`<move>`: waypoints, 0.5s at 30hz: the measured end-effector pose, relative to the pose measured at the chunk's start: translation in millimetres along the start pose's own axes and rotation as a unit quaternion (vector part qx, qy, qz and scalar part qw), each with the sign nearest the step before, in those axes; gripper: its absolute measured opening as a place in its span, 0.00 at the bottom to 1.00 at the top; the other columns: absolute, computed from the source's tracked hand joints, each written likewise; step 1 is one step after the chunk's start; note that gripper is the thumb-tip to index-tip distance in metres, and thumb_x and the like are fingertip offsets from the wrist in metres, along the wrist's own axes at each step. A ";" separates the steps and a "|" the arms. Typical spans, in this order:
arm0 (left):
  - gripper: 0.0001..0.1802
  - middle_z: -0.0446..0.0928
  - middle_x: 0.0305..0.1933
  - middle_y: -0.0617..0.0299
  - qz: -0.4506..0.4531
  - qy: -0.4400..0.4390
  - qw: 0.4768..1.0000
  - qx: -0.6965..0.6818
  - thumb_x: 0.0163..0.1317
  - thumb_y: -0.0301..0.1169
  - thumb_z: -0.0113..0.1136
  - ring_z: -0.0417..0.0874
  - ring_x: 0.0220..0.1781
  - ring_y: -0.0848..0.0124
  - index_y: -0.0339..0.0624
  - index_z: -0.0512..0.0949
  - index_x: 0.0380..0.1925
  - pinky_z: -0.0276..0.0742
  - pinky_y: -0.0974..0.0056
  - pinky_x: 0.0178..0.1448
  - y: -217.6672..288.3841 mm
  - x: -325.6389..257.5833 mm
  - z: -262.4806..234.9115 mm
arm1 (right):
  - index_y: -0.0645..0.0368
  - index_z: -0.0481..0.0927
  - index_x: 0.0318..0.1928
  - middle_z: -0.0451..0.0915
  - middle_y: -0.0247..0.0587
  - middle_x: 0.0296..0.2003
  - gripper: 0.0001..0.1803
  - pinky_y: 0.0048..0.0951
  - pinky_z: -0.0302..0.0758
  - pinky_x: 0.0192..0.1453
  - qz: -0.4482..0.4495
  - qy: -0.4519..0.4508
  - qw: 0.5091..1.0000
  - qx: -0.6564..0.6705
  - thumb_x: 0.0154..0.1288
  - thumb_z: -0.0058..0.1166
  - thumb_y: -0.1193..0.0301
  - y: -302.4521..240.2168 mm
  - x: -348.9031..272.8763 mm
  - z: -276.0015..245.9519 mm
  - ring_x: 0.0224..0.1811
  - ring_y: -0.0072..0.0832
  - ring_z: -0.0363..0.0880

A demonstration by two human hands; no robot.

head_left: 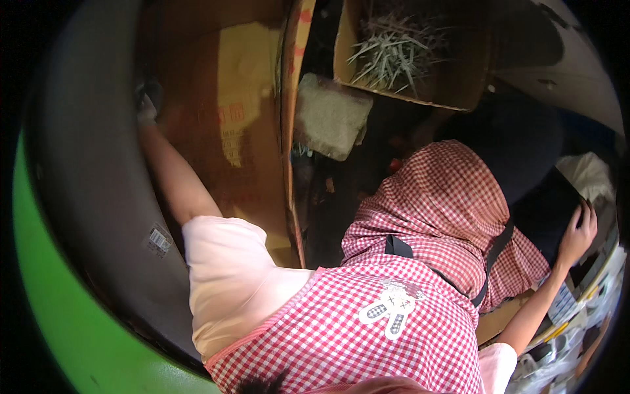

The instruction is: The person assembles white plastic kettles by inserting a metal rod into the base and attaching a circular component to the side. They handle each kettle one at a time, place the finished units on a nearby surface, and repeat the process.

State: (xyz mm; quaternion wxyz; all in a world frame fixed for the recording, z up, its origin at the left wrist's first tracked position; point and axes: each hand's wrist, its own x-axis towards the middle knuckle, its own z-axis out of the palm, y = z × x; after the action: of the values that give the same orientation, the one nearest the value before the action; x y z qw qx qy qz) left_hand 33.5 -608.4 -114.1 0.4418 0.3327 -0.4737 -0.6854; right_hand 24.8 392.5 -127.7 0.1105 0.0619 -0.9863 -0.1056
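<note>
My left arm stretches down between the dark curved panel and a large brown cardboard box [246, 164]. My left hand [147, 108] is at its far end in deep shadow, beside a small greyish thing [152, 90] that I cannot make out. Shadow hides how those fingers are set. On the right, my right hand [579, 231] rests at the edge of a dark flat surface [548, 210], fingers stretched out, beside a pale plastic bag [587, 176]. I see nothing held in it.
A dark panel [98, 177] with a label and a green surface [42, 295] bound the left side. Ahead, an open carton [476, 92] holds thin pale strips [400, 56]. A greyish block [331, 117] lies near it. Clear plastic packages [558, 348] crowd the lower right.
</note>
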 end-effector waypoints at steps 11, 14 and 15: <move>0.17 0.85 0.54 0.56 -0.222 -0.253 0.941 -0.027 0.72 0.32 0.60 0.86 0.53 0.61 0.34 0.80 0.56 0.84 0.56 0.56 -30.6 -364.2 24.5 | 0.57 0.71 0.73 0.75 0.47 0.70 0.36 0.40 0.64 0.78 0.060 -0.124 0.732 0.667 0.71 0.64 0.55 -158.1 22.7 -96.4 0.73 0.39 0.71; 0.18 0.84 0.52 0.58 -0.119 -0.459 0.872 0.125 0.63 0.19 0.68 0.84 0.53 0.70 0.32 0.79 0.54 0.82 0.64 0.58 -35.9 -436.7 63.4 | 0.61 0.51 0.81 0.57 0.50 0.80 0.71 0.46 0.52 0.85 -0.055 -0.107 0.625 0.771 0.46 0.79 0.41 -171.0 20.8 -126.8 0.82 0.41 0.56; 0.21 0.84 0.55 0.57 -0.115 -0.487 0.853 0.148 0.63 0.19 0.67 0.84 0.56 0.69 0.32 0.78 0.57 0.81 0.63 0.61 -38.4 -462.4 76.5 | 0.62 0.50 0.81 0.56 0.50 0.80 0.75 0.45 0.50 0.85 -0.078 -0.080 0.573 0.812 0.41 0.83 0.44 -165.5 18.9 -135.3 0.82 0.41 0.55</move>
State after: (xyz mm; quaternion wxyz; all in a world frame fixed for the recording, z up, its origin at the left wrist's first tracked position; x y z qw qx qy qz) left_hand 135.0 -149.2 -107.7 0.0175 0.0697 -0.6824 -0.7275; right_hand 54.1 202.9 -31.6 -0.0740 0.1935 -0.6549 0.7268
